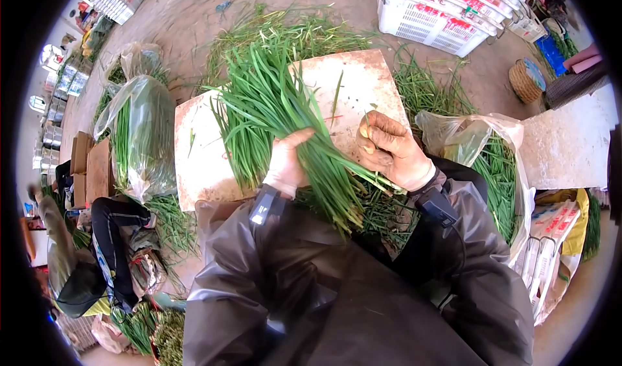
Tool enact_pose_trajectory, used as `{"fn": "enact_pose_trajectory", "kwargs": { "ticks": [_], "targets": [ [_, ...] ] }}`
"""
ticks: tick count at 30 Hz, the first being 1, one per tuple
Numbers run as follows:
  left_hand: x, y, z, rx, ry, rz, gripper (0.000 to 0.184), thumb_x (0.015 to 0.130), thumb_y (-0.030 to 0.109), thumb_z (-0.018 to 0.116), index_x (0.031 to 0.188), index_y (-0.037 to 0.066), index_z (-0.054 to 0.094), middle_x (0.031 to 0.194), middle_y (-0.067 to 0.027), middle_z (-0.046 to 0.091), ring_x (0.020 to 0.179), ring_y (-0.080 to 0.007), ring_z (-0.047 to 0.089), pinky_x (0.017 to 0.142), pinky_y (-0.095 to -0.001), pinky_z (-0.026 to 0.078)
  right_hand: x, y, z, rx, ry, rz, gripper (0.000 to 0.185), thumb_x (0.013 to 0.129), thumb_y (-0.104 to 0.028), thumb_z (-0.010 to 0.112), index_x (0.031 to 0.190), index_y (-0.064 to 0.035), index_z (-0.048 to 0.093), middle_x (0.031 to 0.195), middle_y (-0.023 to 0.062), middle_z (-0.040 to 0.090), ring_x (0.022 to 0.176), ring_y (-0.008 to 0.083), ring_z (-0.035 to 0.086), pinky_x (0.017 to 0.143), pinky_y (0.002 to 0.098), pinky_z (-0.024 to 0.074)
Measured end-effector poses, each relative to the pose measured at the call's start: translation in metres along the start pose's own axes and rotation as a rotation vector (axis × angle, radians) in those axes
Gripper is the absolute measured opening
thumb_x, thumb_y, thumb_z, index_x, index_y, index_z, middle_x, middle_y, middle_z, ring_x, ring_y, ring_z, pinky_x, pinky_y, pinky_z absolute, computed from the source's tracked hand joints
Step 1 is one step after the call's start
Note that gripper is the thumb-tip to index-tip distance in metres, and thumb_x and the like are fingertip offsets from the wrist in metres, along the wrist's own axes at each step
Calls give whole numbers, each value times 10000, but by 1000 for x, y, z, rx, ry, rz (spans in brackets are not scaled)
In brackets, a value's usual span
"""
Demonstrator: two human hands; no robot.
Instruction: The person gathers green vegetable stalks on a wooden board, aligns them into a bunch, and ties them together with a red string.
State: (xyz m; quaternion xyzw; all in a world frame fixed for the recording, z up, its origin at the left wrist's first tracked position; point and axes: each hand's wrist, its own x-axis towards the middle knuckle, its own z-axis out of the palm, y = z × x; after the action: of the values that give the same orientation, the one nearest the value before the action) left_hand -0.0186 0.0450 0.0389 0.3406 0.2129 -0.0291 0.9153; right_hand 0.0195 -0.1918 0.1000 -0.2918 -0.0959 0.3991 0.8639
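My left hand is wrapped round a thick bunch of garlic chives, thumb lying across the stems. The leafy ends fan out toward the upper left, and the pale cut ends point down to the right, above my lap. More chives lie under the bunch on a worn whitish board. Just right of the bunch, my right hand has its fingers curled in and pinched. Yellowish bits show at its fingertips, too small to name. A single loose leaf rests on the board.
Chive scraps litter the floor behind the board. Plastic bags of chives stand at left and right. White crates are stacked at the back right, near a round basket. Another person's leg is at left.
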Motion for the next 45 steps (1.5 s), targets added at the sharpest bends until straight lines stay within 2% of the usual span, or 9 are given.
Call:
{"fn": "enact_pose_trajectory", "kwargs": {
  "ticks": [4, 10, 13, 16, 17, 24, 30, 40, 45],
  "targets": [
    [6, 10, -6, -52, 125, 27, 256, 891, 61, 693, 1146, 31, 703, 1040, -94, 745, 929, -279, 724, 880, -428, 614, -11, -15, -2, -143, -163, 98, 151, 1048, -223, 673, 1119, -116, 593, 853, -1, 518, 583, 62, 384, 542, 244, 317],
    [28, 25, -38, -74, 161, 167, 286, 893, 65, 693, 1176, 24, 694, 1056, -110, 748, 920, -300, 727, 890, -443, 625, -26, -35, -25, -300, -225, 189, 181, 1014, -173, 714, 1028, -57, 575, 817, 46, 594, 634, 99, 467, 533, 263, 338],
    [20, 34, -32, -81, 159, 186, 261, 908, 39, 660, 1151, -47, 706, 1069, -154, 740, 937, -286, 721, 886, -426, 609, -25, -55, -29, -1165, -173, 453, 105, 988, -124, 695, 1034, -41, 651, 925, 34, 695, 773, 97, 623, 673, 272, 485],
    [26, 30, -43, -70, 140, 219, 253, 900, 11, 657, 1141, -46, 708, 1067, -153, 741, 935, -288, 723, 877, -422, 613, -41, -24, -68, -2252, -104, 355, 282, 916, -309, 716, 958, -31, 715, 968, 137, 763, 888, 323, 735, 800, 439, 562],
    [26, 28, -44, -55, 122, 201, 254, 897, 24, 666, 1142, -30, 708, 1064, -145, 745, 926, -295, 728, 877, -431, 620, -38, -23, -56, -2293, 1, 495, 319, 929, -353, 685, 982, -40, 719, 957, 174, 756, 986, 402, 718, 851, 490, 557],
    [22, 18, -23, 7, 102, 225, 233, 885, -6, 661, 1111, -11, 714, 1012, -114, 738, 881, -267, 720, 822, -411, 617, 11, 17, -3, -1556, 96, -423, 173, 910, -106, 763, 1067, -48, 719, 942, 121, 751, 823, 255, 743, 756, 344, 590],
    [-5, 22, 22, 39, 81, 190, 227, 888, -7, 666, 1113, -12, 695, 1004, -126, 743, 862, -275, 733, 780, -411, 631, 37, 59, 16, -1722, 119, -402, 336, 927, -391, 749, 1118, -124, 674, 903, 71, 707, 859, 289, 716, 763, 418, 561],
    [4, 15, 9, 36, 104, 265, 295, 838, -90, 679, 1119, -8, 715, 1069, -102, 744, 924, -246, 719, 848, -380, 602, 70, 60, 26, -1586, 158, -571, 119, 889, -175, 770, 933, -86, 705, 843, 146, 713, 751, 377, 700, 676, 430, 563],
    [3, 18, 10, -21, 146, 235, 301, 837, -64, 704, 1136, -29, 698, 1043, -122, 743, 871, -284, 736, 799, -423, 637, 74, 30, 31, -1064, 291, -588, 74, 1004, -103, 719, 980, -33, 714, 828, 23, 705, 719, 99, 611, 638, 269, 497]
  ]
}}
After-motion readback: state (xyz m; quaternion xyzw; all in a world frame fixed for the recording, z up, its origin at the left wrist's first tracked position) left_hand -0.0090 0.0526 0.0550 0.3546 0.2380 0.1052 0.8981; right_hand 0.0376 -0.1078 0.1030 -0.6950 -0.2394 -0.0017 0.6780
